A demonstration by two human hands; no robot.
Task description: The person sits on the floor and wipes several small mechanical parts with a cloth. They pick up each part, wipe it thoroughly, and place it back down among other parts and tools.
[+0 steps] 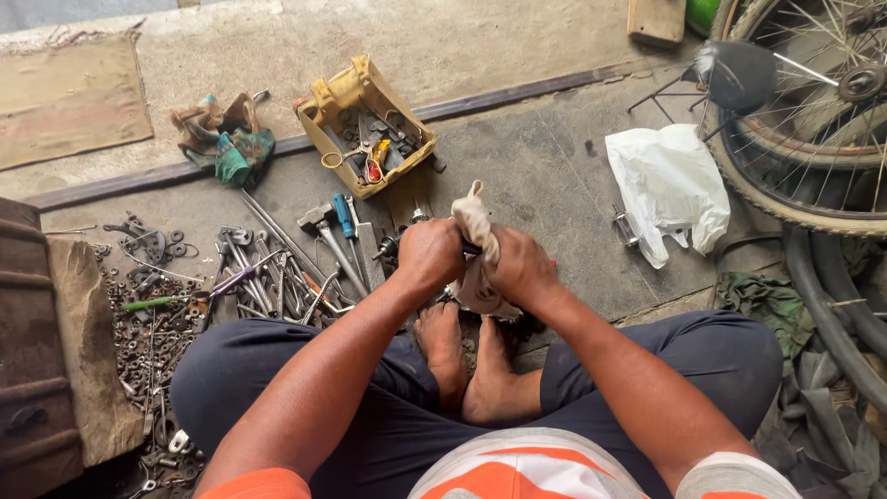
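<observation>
Both hands meet just above the bare feet: the left hand [431,254] and right hand [519,266] each have their grip pressed together around a dirty white rag [478,242] bunched between them. Scattered tools [277,268] lie left; a yellow parts box [370,125] sits farther off.

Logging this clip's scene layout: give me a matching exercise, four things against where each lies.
Things:
1. yellow box
2. white bag
3. cloth
4. wheel

Places:
A. top right corner
B. between the left hand and right hand
C. on the floor, left of the wheel
D. beyond the hands, holding tools

Pairs: 1-D, 2-C, 3-B, 4-A
</observation>
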